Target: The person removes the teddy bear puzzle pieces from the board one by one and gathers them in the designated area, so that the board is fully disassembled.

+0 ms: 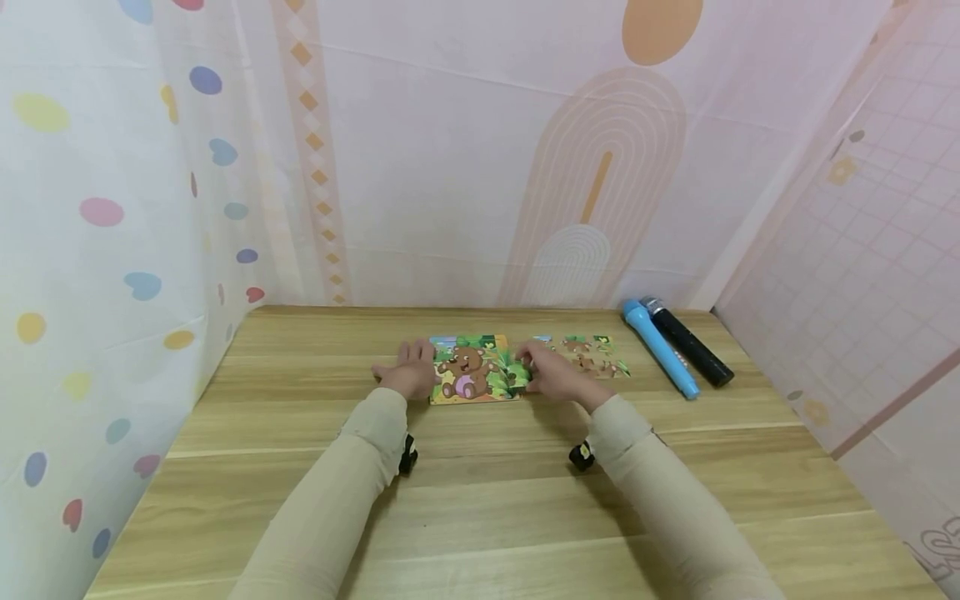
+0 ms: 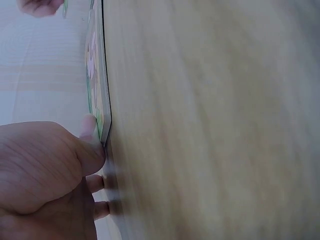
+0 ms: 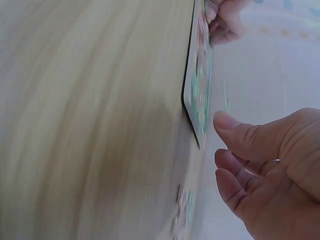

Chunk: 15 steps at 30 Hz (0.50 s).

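Note:
A puzzle board (image 1: 467, 379) with a brown cartoon bear lies flat on the wooden table. My left hand (image 1: 408, 375) rests at the board's left edge, fingers spread and fairly straight. In the left wrist view its thumb (image 2: 92, 156) touches the board's near corner. Over the board's right edge, my right hand (image 1: 555, 372) pinches a green puzzle piece (image 1: 517, 375). The piece (image 3: 226, 96) shows edge-on in the right wrist view, raised above the board. Loose puzzle pieces (image 1: 592, 358) with small bears lie right of the board, partly hidden by the right hand.
A blue toy microphone (image 1: 660, 347) and a black microphone (image 1: 688, 342) lie side by side at the table's back right. Patterned curtains (image 1: 435, 167) hang behind the table and along its sides. Bare wood (image 1: 487, 508) shows between the forearms.

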Each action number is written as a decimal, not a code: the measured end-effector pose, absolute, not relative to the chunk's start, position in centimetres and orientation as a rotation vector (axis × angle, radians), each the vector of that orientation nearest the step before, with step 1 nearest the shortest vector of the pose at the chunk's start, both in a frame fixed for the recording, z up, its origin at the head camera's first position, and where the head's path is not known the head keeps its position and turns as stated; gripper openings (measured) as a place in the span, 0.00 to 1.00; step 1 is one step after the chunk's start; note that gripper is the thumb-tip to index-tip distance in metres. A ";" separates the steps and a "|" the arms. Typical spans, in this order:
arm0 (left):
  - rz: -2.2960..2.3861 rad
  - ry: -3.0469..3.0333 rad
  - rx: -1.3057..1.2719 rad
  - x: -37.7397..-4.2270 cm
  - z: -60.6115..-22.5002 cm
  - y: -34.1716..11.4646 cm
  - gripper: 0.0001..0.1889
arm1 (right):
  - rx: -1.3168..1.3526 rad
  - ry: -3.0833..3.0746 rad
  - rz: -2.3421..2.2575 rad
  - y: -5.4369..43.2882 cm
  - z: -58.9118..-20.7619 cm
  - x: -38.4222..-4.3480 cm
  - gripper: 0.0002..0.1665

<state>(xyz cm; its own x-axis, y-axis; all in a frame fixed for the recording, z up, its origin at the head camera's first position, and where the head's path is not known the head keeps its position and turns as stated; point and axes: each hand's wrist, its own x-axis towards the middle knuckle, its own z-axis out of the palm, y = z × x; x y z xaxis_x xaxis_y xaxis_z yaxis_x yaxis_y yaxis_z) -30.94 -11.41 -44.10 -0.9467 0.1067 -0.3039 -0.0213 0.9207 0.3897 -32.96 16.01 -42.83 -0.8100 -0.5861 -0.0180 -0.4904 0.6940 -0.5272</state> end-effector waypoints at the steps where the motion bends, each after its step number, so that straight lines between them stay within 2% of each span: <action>1: 0.563 2.758 0.065 -30.9 -44.1 -11.4 0.37 | -0.881 2.729 -0.767 16.6 -42.8 -32.9 0.27; 15: 0.588 2.744 0.048 -32.1 -45.4 -11.6 0.35 | -0.743 2.752 -0.851 25.6 -42.4 -32.5 0.25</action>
<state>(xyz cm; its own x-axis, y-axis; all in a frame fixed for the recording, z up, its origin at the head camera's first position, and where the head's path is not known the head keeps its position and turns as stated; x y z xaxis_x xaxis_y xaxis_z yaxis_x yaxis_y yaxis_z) -32.05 -11.62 -45.39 -0.9438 0.1013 -0.3147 -0.0365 0.9141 0.4038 -32.47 25.56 -42.38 -0.8624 -0.5061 -0.0116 -0.4112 0.7136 -0.5672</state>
